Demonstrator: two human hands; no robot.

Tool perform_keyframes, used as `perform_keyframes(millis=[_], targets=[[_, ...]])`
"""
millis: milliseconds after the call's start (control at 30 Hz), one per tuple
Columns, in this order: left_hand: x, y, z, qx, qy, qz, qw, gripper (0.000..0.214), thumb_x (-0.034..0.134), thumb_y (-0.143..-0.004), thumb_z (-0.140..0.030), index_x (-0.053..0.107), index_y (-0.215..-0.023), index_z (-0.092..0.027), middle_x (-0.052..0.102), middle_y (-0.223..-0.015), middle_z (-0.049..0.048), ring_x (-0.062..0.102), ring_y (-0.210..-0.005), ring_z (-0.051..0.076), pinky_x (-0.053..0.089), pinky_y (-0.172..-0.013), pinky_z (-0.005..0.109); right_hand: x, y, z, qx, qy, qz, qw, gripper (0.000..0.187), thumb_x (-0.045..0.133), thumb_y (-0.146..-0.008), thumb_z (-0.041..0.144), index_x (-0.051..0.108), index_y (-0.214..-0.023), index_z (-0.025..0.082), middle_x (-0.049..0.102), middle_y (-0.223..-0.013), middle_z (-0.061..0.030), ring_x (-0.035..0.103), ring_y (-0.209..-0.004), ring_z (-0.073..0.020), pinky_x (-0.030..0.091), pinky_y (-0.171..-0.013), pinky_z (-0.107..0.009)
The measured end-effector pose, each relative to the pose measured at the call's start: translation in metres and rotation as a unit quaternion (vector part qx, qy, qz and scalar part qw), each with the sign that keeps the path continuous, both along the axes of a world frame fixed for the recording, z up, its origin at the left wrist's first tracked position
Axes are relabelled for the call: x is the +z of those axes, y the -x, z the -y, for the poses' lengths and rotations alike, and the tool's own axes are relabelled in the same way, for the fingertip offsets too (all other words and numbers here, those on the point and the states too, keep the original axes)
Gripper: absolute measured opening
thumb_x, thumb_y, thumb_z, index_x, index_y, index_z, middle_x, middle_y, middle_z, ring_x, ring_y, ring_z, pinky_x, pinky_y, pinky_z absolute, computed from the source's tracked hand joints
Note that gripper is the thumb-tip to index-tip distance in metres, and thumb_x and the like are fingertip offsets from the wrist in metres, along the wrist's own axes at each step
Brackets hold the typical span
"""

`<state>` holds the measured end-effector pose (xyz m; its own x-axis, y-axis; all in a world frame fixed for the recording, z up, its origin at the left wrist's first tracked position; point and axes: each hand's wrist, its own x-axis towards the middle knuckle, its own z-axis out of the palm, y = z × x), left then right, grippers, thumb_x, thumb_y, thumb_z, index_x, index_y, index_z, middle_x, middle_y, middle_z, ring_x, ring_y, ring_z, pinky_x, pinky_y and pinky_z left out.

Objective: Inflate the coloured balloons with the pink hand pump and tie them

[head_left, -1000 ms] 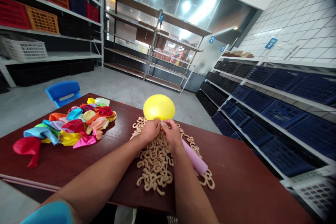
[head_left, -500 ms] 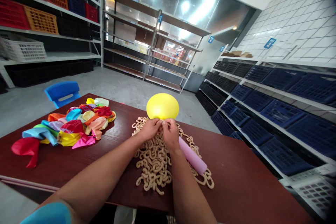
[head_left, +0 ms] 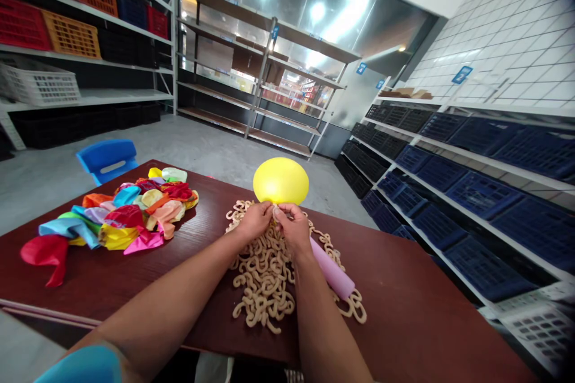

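Observation:
An inflated yellow balloon (head_left: 281, 181) stands above the brown table (head_left: 404, 311). Both hands pinch its neck from below. My left hand (head_left: 255, 221) and my right hand (head_left: 294, 224) are closed with fingertips touching at the knot. Under them lies a heap of beige curled clips (head_left: 265, 275). A pink tube-shaped pump (head_left: 332, 272) lies just right of my right wrist.
A pile of flat coloured balloons (head_left: 117, 215) lies on the table's left half. A blue chair (head_left: 108, 158) stands behind it. Shelves with red and orange crates (head_left: 54, 18) line the left wall. Blue crates (head_left: 471, 209) fill the racks on the right.
The yellow balloon has shifted slightly right and up, and both hands have moved with it while keeping their pinch on the neck.

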<state>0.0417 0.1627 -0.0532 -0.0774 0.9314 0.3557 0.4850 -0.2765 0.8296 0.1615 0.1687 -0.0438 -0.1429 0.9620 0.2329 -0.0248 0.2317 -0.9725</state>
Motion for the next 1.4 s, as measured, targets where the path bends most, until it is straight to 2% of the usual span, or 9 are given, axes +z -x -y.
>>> perform_keyframes(millis=[100, 267, 467, 600, 733, 933, 1167, 1300, 1400], targets=[[-0.003, 0.001, -0.001, 0.001, -0.015, -0.005, 1.0, 0.026, 0.039, -0.082, -0.028, 0.047, -0.06, -0.018, 0.049, -0.056, -0.0007, 0.043, -0.055, 0.012, 0.029, -0.055, 0.024, 0.001, 0.001, 0.0, -0.014, 0.025, -0.002, 1.0, 0.031, 0.068, -0.062, 0.04, 0.062, -0.08, 0.017, 0.063, -0.07, 0.0006, 0.048, -0.044, -0.0056, 0.038, -0.041, -0.019], [-0.002, -0.001, 0.001, -0.026, -0.005, 0.029, 0.999, 0.026, 0.037, -0.084, -0.029, 0.046, -0.062, -0.018, 0.048, -0.055, -0.001, 0.043, -0.054, 0.012, 0.029, -0.053, 0.023, 0.001, 0.002, 0.0, -0.021, 0.079, -0.065, 0.995, 0.027, 0.071, -0.058, 0.035, 0.059, -0.073, 0.016, 0.059, -0.057, 0.0029, 0.044, -0.041, -0.0042, 0.032, -0.038, -0.017], [0.004, 0.0, 0.003, -0.053, -0.006, 0.034, 0.998, 0.028, 0.039, -0.084, -0.032, 0.046, -0.061, -0.017, 0.048, -0.055, -0.0012, 0.042, -0.053, 0.011, 0.03, -0.054, 0.023, -0.002, 0.0, -0.005, -0.009, 0.089, -0.128, 0.988, 0.026, 0.07, -0.06, 0.034, 0.055, -0.07, 0.017, 0.055, -0.054, 0.0058, 0.039, -0.039, -0.0022, 0.025, -0.037, -0.014], [0.006, 0.003, 0.006, -0.106, 0.014, 0.056, 0.993, 0.029, 0.039, -0.084, -0.036, 0.045, -0.062, -0.017, 0.045, -0.052, -0.0026, 0.039, -0.05, 0.01, 0.029, -0.05, 0.022, -0.004, -0.005, -0.009, -0.009, 0.082, -0.141, 0.987, 0.025, 0.069, -0.062, 0.035, 0.053, -0.069, 0.017, 0.052, -0.05, 0.0074, 0.035, -0.037, -0.0022, 0.02, -0.035, -0.015], [0.01, 0.002, 0.01, -0.169, 0.038, 0.073, 0.982, 0.028, 0.04, -0.083, -0.037, 0.045, -0.065, -0.016, 0.044, -0.052, -0.0035, 0.038, -0.047, 0.008, 0.029, -0.047, 0.021, -0.006, -0.007, -0.013, -0.036, 0.066, -0.142, 0.987, 0.025, 0.067, -0.064, 0.037, 0.052, -0.069, 0.018, 0.051, -0.049, 0.0079, 0.033, -0.036, -0.0025, 0.018, -0.035, -0.016], [0.021, -0.009, 0.022, -0.266, 0.129, 0.169, 0.94, 0.021, 0.044, -0.081, -0.037, 0.042, -0.075, -0.017, 0.044, -0.05, -0.0061, 0.035, -0.037, 0.006, 0.027, -0.038, 0.019, -0.009, -0.005, -0.014, -0.066, 0.039, -0.162, 0.984, 0.024, 0.062, -0.067, 0.039, 0.047, -0.069, 0.02, 0.044, -0.045, 0.0101, 0.035, -0.037, -0.0043, 0.025, -0.038, -0.018], [0.029, -0.015, 0.03, -0.28, 0.2, 0.231, 0.91, 0.019, 0.05, -0.077, -0.034, 0.044, -0.084, -0.017, 0.05, -0.052, -0.0053, 0.043, -0.034, 0.006, 0.028, -0.034, 0.016, -0.011, -0.005, -0.012, -0.06, 0.058, -0.166, 0.983, 0.026, 0.06, -0.068, 0.041, 0.044, -0.072, 0.021, 0.041, -0.046, 0.0109, 0.035, -0.035, -0.0056, 0.027, -0.036, -0.019], [0.027, -0.012, 0.028, -0.272, 0.207, 0.203, 0.918, 0.02, 0.049, -0.077, -0.035, 0.046, -0.083, -0.016, 0.051, -0.051, -0.0048, 0.045, -0.033, 0.007, 0.029, -0.034, 0.016, -0.016, -0.002, -0.014, -0.076, 0.063, -0.169, 0.981, 0.026, 0.059, -0.069, 0.042, 0.043, -0.072, 0.021, 0.042, -0.046, 0.011, 0.035, -0.035, -0.0057, 0.028, -0.036, -0.019], [0.026, -0.01, 0.022, -0.221, 0.181, 0.177, 0.942, 0.023, 0.042, -0.08, -0.036, 0.049, -0.074, -0.015, 0.053, -0.051, -0.0027, 0.044, -0.033, 0.006, 0.03, -0.035, 0.017, -0.019, 0.0, -0.017, -0.084, 0.042, -0.157, 0.983, 0.026, 0.057, -0.071, 0.043, 0.046, -0.073, 0.021, 0.043, -0.046, 0.0104, 0.036, -0.036, -0.0055, 0.028, -0.037, -0.018]])
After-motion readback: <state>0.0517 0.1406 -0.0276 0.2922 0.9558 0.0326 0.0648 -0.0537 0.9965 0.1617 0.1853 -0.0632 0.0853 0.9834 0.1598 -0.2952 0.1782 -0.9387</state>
